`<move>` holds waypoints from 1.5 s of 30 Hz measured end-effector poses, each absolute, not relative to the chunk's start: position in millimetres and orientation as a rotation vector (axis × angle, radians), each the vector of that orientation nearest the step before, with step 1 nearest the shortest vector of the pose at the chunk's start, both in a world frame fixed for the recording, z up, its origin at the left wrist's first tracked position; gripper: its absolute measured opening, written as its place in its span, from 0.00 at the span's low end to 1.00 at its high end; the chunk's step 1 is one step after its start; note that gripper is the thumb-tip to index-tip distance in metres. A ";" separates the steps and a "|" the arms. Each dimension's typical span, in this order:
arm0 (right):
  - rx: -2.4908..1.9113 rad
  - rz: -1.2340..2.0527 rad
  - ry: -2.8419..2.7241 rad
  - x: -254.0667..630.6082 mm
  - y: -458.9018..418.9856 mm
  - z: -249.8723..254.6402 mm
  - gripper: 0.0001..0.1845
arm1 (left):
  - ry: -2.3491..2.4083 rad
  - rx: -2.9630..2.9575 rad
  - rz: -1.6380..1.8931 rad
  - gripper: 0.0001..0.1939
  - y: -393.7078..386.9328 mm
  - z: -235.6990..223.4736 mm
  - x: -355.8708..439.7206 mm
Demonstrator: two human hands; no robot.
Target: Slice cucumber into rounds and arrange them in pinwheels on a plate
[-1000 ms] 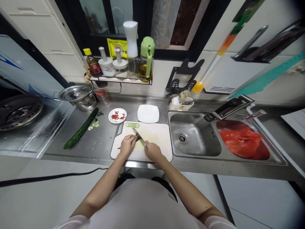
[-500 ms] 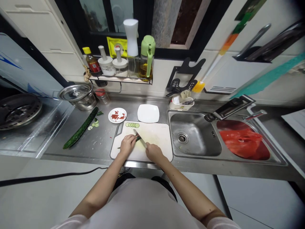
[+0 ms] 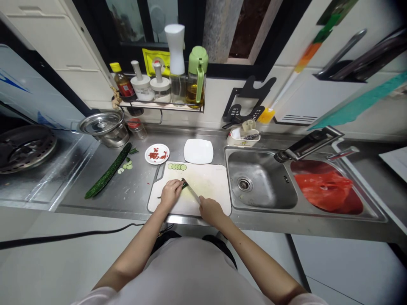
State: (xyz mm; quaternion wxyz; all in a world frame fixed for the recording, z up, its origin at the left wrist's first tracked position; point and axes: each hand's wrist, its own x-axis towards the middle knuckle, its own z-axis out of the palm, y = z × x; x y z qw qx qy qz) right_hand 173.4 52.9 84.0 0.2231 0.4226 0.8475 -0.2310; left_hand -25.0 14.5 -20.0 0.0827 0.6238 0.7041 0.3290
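My left hand [image 3: 171,193] lies on the white cutting board [image 3: 218,184], its fingers closed over a dark green vegetable piece [image 3: 185,184]. The piece's kind is hard to make out, as most of it is under the hand. In my right hand [image 3: 211,210] is the handle of a kitchen knife [image 3: 192,192]. The blade points up and left, its tip at the green piece close to my left fingertips. A row of overlapping cucumber slices [image 3: 177,167] sits along the board's far edge.
A whole cucumber [image 3: 110,171] and some green and pale scraps [image 3: 127,165] lie left of the board. Behind it stand a small plate [image 3: 148,157] with chopped red pieces and a white plate [image 3: 198,151]. A sink [image 3: 260,169] with a faucet [image 3: 310,144] is on the right.
My right hand has drawn the knife back toward me and slightly right, so its tip is now lower on the board. My left hand stays nearly in place.
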 end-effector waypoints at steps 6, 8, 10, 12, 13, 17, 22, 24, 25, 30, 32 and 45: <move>1.162 -0.624 2.357 169.1 56.5 85.7 0.15 | 2.092 1.870 0.973 0.10 16.4 -17.7 -26.5; 1.167 -0.621 2.360 166.9 57.3 86.2 0.16 | 2.086 1.873 0.969 0.10 16.7 -18.2 -26.9; 1.169 -0.632 2.362 164.8 57.9 86.0 0.16 | 2.087 1.877 0.966 0.10 16.6 -18.9 -26.9; 1.168 -0.643 2.370 163.0 58.8 83.8 0.16 | 2.095 1.876 0.967 0.10 16.2 -19.3 -26.6; 1.167 -0.642 2.381 162.0 59.4 81.9 0.16 | 2.096 1.876 0.968 0.10 16.1 -19.2 -26.3; 1.170 -0.610 2.434 157.5 62.2 72.0 0.16 | 2.092 1.873 0.972 0.10 15.9 -17.2 -25.2; 1.162 -0.615 2.473 148.9 66.3 66.2 0.16 | 2.086 1.869 0.966 0.11 15.8 -14.1 -24.2; 1.161 -0.632 2.480 144.3 68.7 66.3 0.16 | 2.083 1.866 0.969 0.10 15.5 -14.3 -24.1; 1.160 -0.641 2.484 141.8 70.0 66.3 0.16 | 2.083 1.866 0.970 0.10 15.4 -14.9 -24.2; 1.170 -0.672 2.488 126.2 77.5 63.6 0.17 | 2.080 1.888 0.969 0.11 15.7 -19.2 -25.4; 1.191 -0.682 2.491 119.7 80.0 61.7 0.18 | 2.084 1.901 0.972 0.11 15.9 -19.9 -25.8; 1.183 -0.659 2.466 134.5 69.5 65.2 0.17 | 2.078 1.893 0.987 0.11 15.2 -17.1 -24.1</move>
